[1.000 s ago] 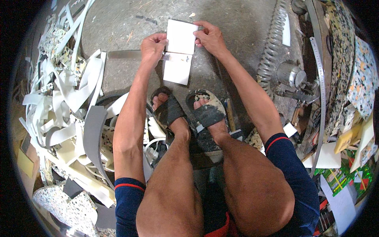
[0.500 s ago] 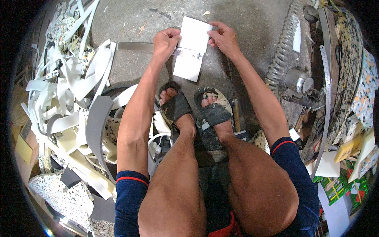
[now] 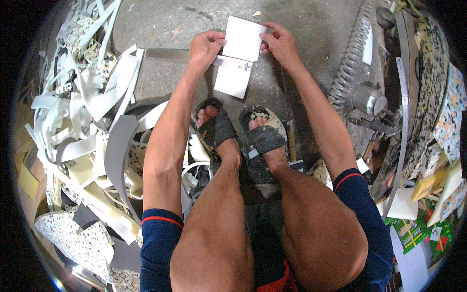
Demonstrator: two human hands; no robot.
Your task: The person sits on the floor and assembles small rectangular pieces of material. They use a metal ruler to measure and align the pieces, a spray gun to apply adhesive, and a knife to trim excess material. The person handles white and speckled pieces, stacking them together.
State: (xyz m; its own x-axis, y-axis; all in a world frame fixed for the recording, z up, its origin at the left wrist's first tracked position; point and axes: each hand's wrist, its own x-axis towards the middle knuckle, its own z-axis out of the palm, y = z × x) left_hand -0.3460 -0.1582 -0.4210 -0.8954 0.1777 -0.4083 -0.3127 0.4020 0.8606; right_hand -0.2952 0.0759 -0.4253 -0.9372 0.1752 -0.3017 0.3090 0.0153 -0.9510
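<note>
Between the left hand (image 3: 208, 47) and right hand (image 3: 281, 45), a white square (image 3: 244, 39) is pinched at its sides. Nearer than the hands, a lower white section (image 3: 232, 82) is bordered by a metal strip (image 3: 168, 53); whether the whites are already separated cannot be told.

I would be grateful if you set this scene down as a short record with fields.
left hand: pinches the left edge of the upper piece
right hand: grips that piece's right edge
lower piece: white, nearer the feet
strip: passes behind the left hand in view, reaching the lower piece
footwear: sandals
left side: heaped scraps
right side: coil, ruler
</note>
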